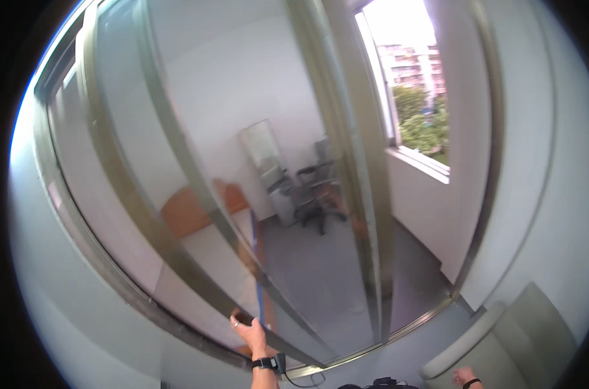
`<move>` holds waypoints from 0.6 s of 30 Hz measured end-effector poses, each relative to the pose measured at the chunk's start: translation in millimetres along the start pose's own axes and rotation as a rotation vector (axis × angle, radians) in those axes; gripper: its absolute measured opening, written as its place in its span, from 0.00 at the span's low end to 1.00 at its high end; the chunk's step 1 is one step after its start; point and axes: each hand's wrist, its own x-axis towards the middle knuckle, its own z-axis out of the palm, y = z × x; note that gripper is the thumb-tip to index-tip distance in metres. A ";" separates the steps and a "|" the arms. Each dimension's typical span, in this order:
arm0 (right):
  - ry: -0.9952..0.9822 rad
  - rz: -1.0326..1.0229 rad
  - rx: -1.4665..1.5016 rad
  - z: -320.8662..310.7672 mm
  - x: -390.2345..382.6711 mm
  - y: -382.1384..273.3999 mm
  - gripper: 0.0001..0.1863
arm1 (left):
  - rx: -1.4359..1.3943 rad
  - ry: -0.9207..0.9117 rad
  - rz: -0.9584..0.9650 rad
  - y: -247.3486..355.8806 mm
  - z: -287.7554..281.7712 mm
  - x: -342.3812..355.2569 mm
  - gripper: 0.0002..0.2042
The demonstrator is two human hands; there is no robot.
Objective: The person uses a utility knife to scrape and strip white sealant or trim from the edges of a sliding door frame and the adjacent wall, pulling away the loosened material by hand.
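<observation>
My left hand (250, 335), with a ring on one finger and a dark band with a small box at the wrist, grips the upright metal frame (197, 285) of a sliding glass door. Its thumb and forefinger lie on either side of a dark spot on that frame. A thin cable trails from the wrist box. My right hand (464, 375) hangs low at the bottom edge, fingers curled and apparently holding nothing. It wears a dark band and is nearest a pale green padded seat (476, 343), though I cannot tell whether it touches it.
The door's floor track (417, 324) runs across the opening, which is unglazed at the right. Beyond the glass are a bed with a wooden headboard (185, 211), a black office chair (314, 201) and a leaning mirror (261, 148). A window (414, 97) shows trees and a building.
</observation>
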 end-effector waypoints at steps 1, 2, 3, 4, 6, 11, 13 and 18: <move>-0.037 0.019 0.081 -4.4 -0.7 -44.9 0.09 | 0.021 -0.003 0.014 -1.3 -3.0 -2.1 0.38; -0.091 0.020 0.158 -5.5 -0.8 -80.9 0.08 | 0.061 0.009 -0.001 -1.3 -4.3 -4.3 0.38; -0.168 -0.008 0.231 -1.5 15.1 -110.4 0.08 | 0.094 0.023 -0.016 -5.0 -5.5 -5.6 0.39; -0.248 -0.030 0.303 1.9 30.6 -141.0 0.08 | 0.111 0.116 0.046 -22.6 -0.1 -7.5 0.34; -0.385 -0.036 0.477 16.2 21.9 -189.3 0.09 | 0.020 -0.012 -0.009 -20.3 0.9 -17.6 0.37; -0.210 -0.366 0.122 79.5 -28.0 -346.0 0.15 | 0.072 -0.134 0.018 5.3 14.7 -40.0 0.39; -0.193 -0.436 0.155 91.2 -33.8 -379.1 0.15 | 0.055 -0.257 0.000 29.1 17.3 -45.8 0.42; 0.096 -0.766 -0.001 121.0 -74.0 -481.0 0.47 | 0.092 -0.421 0.130 40.7 11.8 -50.9 0.42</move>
